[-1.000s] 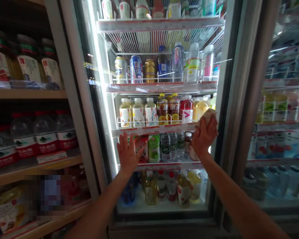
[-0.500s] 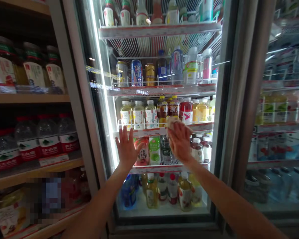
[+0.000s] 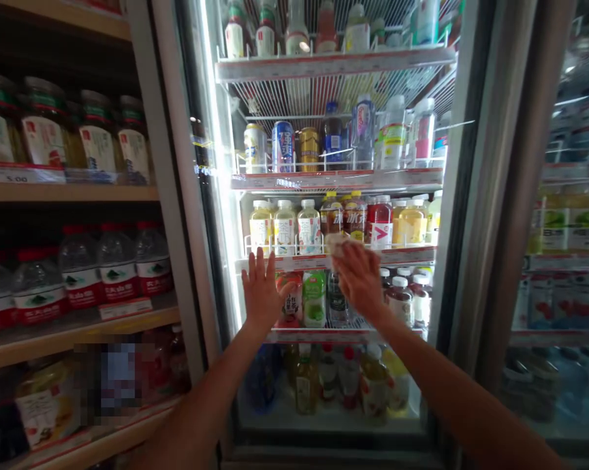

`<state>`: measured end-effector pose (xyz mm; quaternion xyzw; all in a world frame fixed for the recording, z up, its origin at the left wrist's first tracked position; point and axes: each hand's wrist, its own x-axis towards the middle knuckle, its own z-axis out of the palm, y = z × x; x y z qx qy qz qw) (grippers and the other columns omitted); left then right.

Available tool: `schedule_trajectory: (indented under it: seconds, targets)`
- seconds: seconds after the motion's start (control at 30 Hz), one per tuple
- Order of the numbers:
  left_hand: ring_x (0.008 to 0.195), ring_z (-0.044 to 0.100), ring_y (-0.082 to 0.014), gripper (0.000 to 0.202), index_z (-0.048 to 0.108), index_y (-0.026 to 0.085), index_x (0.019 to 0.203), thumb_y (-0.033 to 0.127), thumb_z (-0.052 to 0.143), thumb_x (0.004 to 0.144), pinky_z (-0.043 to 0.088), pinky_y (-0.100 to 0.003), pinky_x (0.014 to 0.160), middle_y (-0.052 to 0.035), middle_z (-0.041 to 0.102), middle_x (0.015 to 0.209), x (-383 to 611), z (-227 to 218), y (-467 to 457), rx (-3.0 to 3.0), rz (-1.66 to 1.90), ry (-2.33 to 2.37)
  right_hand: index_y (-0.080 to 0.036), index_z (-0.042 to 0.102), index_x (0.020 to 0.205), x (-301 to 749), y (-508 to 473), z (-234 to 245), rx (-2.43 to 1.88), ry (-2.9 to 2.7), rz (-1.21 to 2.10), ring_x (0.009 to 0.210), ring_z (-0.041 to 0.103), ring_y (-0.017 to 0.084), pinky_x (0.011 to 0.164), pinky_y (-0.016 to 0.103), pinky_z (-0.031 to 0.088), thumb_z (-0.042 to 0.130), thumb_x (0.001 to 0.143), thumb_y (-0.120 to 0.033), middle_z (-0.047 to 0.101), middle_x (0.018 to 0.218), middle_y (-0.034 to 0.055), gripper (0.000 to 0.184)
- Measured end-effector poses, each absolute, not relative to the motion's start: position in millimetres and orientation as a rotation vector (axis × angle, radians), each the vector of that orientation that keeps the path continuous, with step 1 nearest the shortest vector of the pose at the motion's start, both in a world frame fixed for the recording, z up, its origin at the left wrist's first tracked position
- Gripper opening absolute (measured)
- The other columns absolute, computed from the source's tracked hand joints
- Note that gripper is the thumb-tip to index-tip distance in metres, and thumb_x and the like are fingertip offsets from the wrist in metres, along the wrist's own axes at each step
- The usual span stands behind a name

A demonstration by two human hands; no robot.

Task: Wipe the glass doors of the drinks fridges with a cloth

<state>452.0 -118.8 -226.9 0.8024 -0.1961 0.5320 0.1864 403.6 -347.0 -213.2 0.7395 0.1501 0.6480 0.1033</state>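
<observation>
My left hand [image 3: 264, 290] lies with its fingers spread, palm toward the glass door of a lit drinks cooler, apparently resting on the pane. A pale wiping cloth [image 3: 334, 243] is under the fingers of my right hand [image 3: 360, 277], pressed to the same glass. Behind the pane, level with the cloth, stand brown bottles with yellow caps [image 3: 355, 215]. White-labelled tea bottles [image 3: 285, 228] stand above my left fingers. A green-labelled bottle [image 3: 315, 299] shows between the two hands.
Wooden shelves [image 3: 69, 192] with bottled drinks run along the left. The door's metal frame [image 3: 493, 196] borders the pane on the right, with another glass-fronted cooler [image 3: 563, 261] beyond it. Bottles [image 3: 307, 385] stand at the cooler's bottom. A blurred patch covers part of the lower left shelf.
The view has swung slightly left, so everything appears further right. Against the bottles, my right hand and the cloth have slid left across the glass. My left hand stays at nearly the same spot.
</observation>
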Motion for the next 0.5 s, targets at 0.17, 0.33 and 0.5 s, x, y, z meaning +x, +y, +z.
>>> schedule_trajectory:
  seconds: [0.17, 0.33, 0.5]
  targets:
    - [0.141, 0.007, -0.0294, 0.077, 0.022, 0.018, 0.144, 0.058, 0.047, 0.082, 0.014, -0.054, 0.110, -0.0170, 0.020, 0.150, 453.8, -228.7, -119.1, 2.256, 1.515, -0.538, -0.025, 0.030, 0.141, 410.6, -342.1, -199.3, 2.150, 0.221, 2.220, 0.139, 0.016, 0.028, 0.109, 0.053, 0.021, 0.042, 0.087, -0.021, 0.021, 0.151, 0.0057, 0.056]
    - [0.141, 0.010, -0.0286, 0.075, 0.025, 0.017, 0.143, 0.057, 0.046, 0.083, 0.017, -0.052, 0.110, -0.0165, 0.022, 0.150, 454.9, -230.8, -115.5, 2.235, 1.564, -0.563, -0.029, 0.028, 0.142, 410.6, -331.0, -202.6, 2.190, 0.633, 1.812, 0.138, 0.022, 0.021, 0.113, 0.048, 0.017, 0.042, 0.086, -0.019, 0.033, 0.146, 0.0014, 0.058]
    - [0.140, 0.010, -0.0293, 0.075, 0.024, 0.017, 0.143, 0.057, 0.046, 0.083, 0.016, -0.053, 0.110, -0.0171, 0.022, 0.150, 456.4, -232.2, -114.4, 2.239, 1.570, -0.602, -0.026, 0.031, 0.141, 414.9, -328.7, -194.2, 2.203, 0.270, 2.197, 0.139, 0.017, 0.028, 0.109, 0.054, 0.019, 0.043, 0.086, -0.022, 0.025, 0.150, 0.0043, 0.056]
